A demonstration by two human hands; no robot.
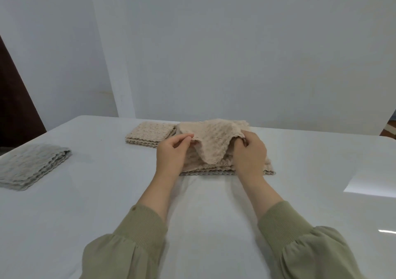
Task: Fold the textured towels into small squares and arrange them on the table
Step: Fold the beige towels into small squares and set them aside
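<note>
Towel point(214, 143) pinched by left hand point(171, 158), right hand point(249, 154).

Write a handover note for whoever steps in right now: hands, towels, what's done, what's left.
The left hand pinches the left edge of the beige towel at its raised flap.
The right hand grips the flap's right edge.
The towel's lower layers lie flat on the table; this fold is unfinished.
Done: a beige square lies folded just behind and left of it, and a folded grey stack sits at the table's left edge.
Left: probably lay the flap down, finish this square and set it with the others.
</note>
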